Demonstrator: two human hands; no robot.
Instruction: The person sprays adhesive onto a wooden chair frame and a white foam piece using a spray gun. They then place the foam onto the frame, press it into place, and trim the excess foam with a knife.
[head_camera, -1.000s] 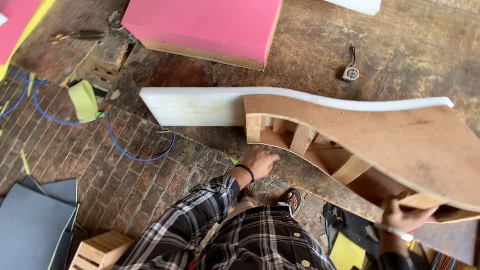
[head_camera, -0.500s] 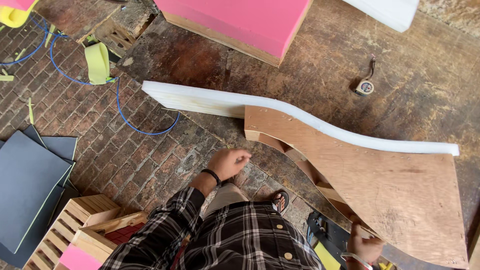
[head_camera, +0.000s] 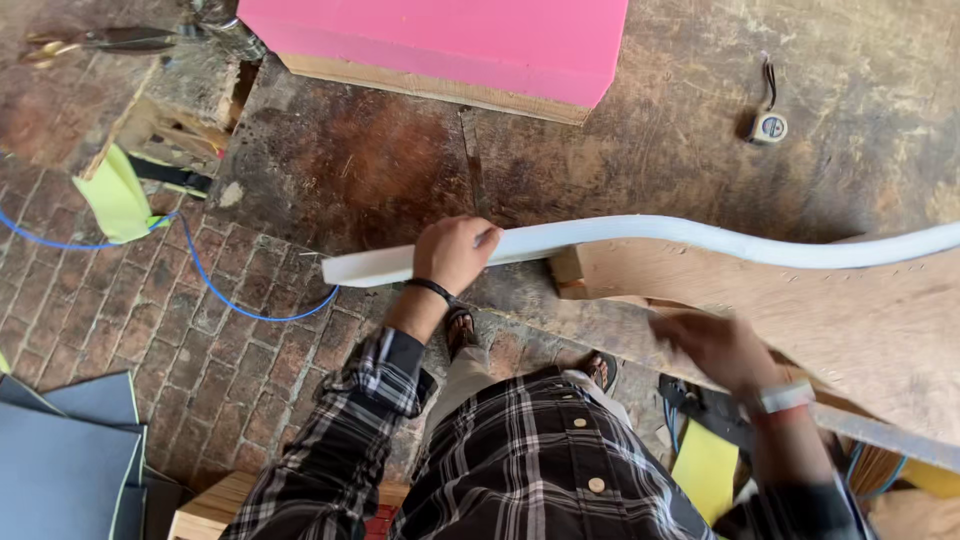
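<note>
The left hand (head_camera: 455, 250) is curled over the near left end of a long white foam strip (head_camera: 640, 238), its grip closed on that strip, which runs along the curved top edge of one plywood panel (head_camera: 850, 320) at the right. The right hand (head_camera: 715, 345) lies against the panel's face (blurred, so I cannot tell whether its grip is spread or closed). Far off sit one pink foam block (head_camera: 450, 40) and, to its right, one small round tape measure (head_camera: 768, 126). Two grey sheets (head_camera: 70, 460) lie stacked at near left; a blue cable (head_camera: 215, 295) crosses the brick floor.
</note>
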